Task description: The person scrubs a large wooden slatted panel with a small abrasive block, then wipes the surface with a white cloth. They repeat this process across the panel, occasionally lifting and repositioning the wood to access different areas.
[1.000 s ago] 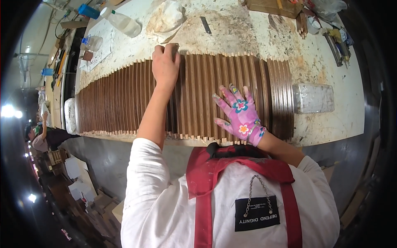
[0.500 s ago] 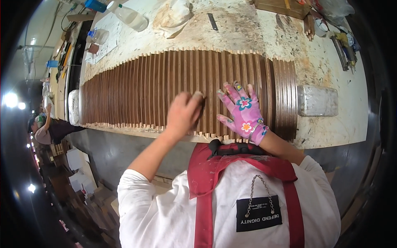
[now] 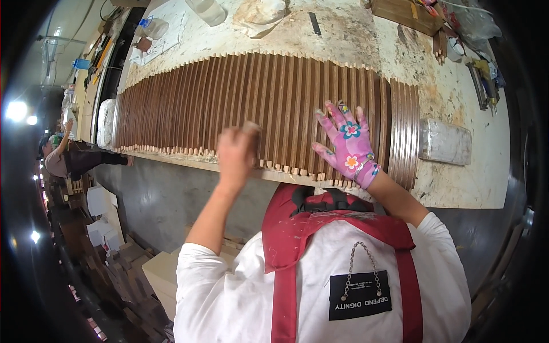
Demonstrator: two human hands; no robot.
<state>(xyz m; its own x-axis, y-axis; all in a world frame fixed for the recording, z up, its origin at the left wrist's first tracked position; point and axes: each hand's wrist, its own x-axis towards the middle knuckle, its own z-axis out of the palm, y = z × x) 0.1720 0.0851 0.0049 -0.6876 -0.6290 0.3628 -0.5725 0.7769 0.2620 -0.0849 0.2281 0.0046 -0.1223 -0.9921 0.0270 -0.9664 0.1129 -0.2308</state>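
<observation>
A long row of dark brown wooden strips (image 3: 286, 97) lies side by side across the table, with pale round tenons at their ends. Over the near half of the row is my bare left hand (image 3: 235, 153), fingers curled round something dark and blurred by motion; what it holds cannot be made out. My right hand (image 3: 347, 140), in a pink flowered glove, lies flat on strips further right with its fingers spread. Beyond it, a tighter group of strips (image 3: 405, 131) closes the row's right end.
Wrapped pale blocks stand at the row's right end (image 3: 446, 142) and left end (image 3: 106, 124). On the stained white table (image 3: 343, 40) are a crumpled bag (image 3: 258, 16), a bottle (image 3: 206, 10), a dark flat strip (image 3: 315, 23) and clamp-like tools (image 3: 483, 86). Another person (image 3: 60, 160) stands far left.
My left hand has moved left along the strips and a little nearer to me. My right hand stays spread on the strips. The whole view has shifted slightly.
</observation>
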